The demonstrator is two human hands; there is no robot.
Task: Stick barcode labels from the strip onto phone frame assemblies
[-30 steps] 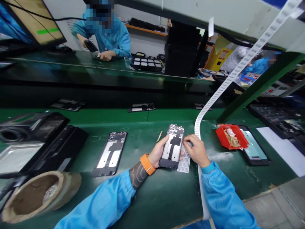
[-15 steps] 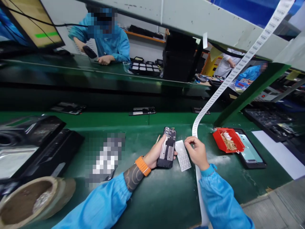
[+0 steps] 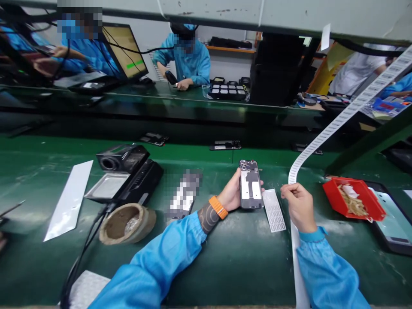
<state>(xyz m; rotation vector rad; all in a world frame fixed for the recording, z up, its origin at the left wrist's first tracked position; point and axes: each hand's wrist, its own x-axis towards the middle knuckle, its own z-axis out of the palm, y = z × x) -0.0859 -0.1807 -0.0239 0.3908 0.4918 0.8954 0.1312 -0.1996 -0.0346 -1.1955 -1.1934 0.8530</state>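
My left hand (image 3: 232, 189) is wrapped round an opened phone (image 3: 251, 186), its bare inside facing up and its circuit board at the top end. Just right of the phone, a white sheet of small oval stickers (image 3: 274, 211) lies on the bench. My right hand (image 3: 299, 207) is closed in a pinch beside that sheet, over the long white label strip (image 3: 322, 139). Whether anything small sits between thumb and forefinger cannot be seen. Left of my left wrist lies another phone-like part (image 3: 183, 199), partly blurred out.
A red bin (image 3: 333, 197) of rubber bands overlaps a tablet-like device (image 3: 394, 221) at right. Leftward are a black machine (image 3: 141, 182), a clay-coloured pot (image 3: 128, 223), cables and a white sheet (image 3: 69, 199). Several phone parts line the back ledge; co-workers sit beyond.
My view has swung left, so the bench appears shifted right and more of its left side shows. The phone stays in my left hand, and my right hand keeps its pinch.
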